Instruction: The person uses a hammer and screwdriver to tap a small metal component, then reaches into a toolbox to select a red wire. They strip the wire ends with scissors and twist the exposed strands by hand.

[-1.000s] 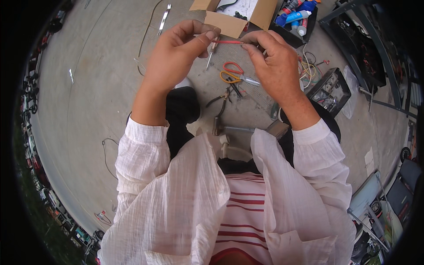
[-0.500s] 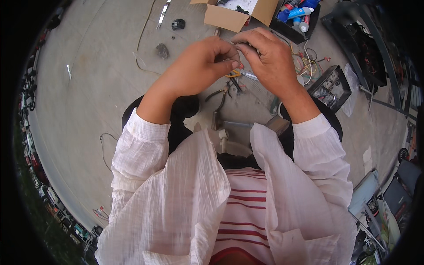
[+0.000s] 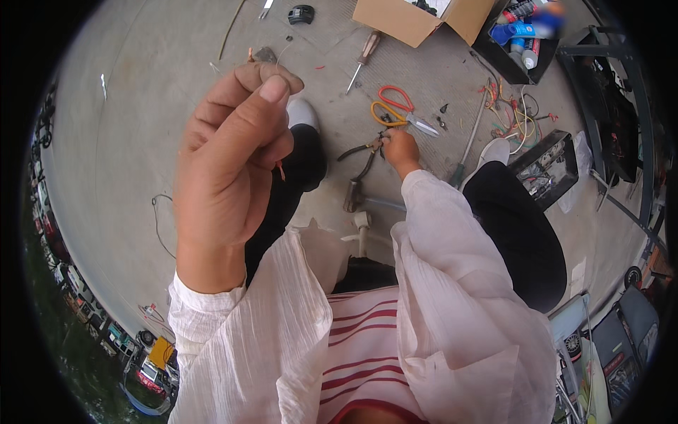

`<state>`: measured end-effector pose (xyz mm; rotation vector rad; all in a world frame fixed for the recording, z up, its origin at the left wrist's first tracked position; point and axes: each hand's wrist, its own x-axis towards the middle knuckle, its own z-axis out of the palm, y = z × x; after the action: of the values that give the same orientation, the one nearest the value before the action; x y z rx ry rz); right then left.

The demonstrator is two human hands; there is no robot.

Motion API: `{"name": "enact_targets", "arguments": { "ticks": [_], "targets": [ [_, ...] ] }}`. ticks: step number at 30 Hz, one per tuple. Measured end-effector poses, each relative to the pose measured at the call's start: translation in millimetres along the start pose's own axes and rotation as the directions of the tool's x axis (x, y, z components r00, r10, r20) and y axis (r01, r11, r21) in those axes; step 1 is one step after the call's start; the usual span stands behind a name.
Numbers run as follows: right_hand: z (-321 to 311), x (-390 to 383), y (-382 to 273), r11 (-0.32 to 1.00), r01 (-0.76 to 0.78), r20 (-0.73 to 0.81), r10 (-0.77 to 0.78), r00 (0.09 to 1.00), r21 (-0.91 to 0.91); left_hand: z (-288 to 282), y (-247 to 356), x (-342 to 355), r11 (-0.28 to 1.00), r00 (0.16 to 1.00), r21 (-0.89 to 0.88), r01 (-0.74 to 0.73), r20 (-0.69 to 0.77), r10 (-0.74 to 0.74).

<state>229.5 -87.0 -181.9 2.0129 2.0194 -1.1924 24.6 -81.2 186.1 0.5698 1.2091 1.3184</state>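
My left hand [image 3: 236, 141] is raised close to the view with thumb and forefinger pinched together. A thin wire [image 3: 285, 51] sticks up from the pinch, and an orange end shows below the curled fingers. Down on the floor, my right hand [image 3: 401, 150] is closed at the jaws of dark-handled pliers [image 3: 367, 150], over small dark bits; its fingertips are partly hidden, so what it grips is unclear. Scissors [image 3: 397, 107] with one orange-red and one yellow handle lie just beyond it. A hammer [image 3: 354, 196] rests nearer to me.
Beyond lies a screwdriver [image 3: 367, 51]; a longer one with a green handle [image 3: 458, 174] is beside my right shoe. Further right are tangled coloured wires [image 3: 524, 124] and a black metal tray [image 3: 571, 169]. A cardboard box [image 3: 395, 21] and a black bin of tubes [image 3: 540, 65] stand at the back.
My hands were together in front of me and have parted. The left has come up closer, still pinching; the right has dropped to the pliers. The scissors now show fully.
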Motion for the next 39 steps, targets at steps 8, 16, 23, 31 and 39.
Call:
{"name": "enact_targets", "arguments": {
  "ticks": [8,16,23,31,39],
  "targets": [
    [51,38,-3,0.929,0.089,-0.031,-0.107,0.994,-0.359,-7,4,7,0.992,0.994,0.06,0.111,-0.004,-0.111],
    [23,33,-18,1.0,0.015,-0.078,-0.017,0.997,-0.027,4,3,12,0.98,0.979,0.064,0.189,-0.085,-0.183],
    [-134,-20,-74,0.28,-0.164,0.214,-0.161,0.963,0.946,17,-8,7,0.985,0.985,-0.001,0.172,-0.029,-0.172],
    [-288,-137,-142,0.226,0.217,-0.129,-0.348,0.929,0.95,54,-31,4,0.972,0.966,0.043,0.231,0.107,-0.234],
    [-301,-171,-132,0.253,0.324,-0.252,-0.279,0.927,0.912,89,-34,-9,0.958,0.91,-0.028,0.284,0.322,-0.26]
  ]
}}
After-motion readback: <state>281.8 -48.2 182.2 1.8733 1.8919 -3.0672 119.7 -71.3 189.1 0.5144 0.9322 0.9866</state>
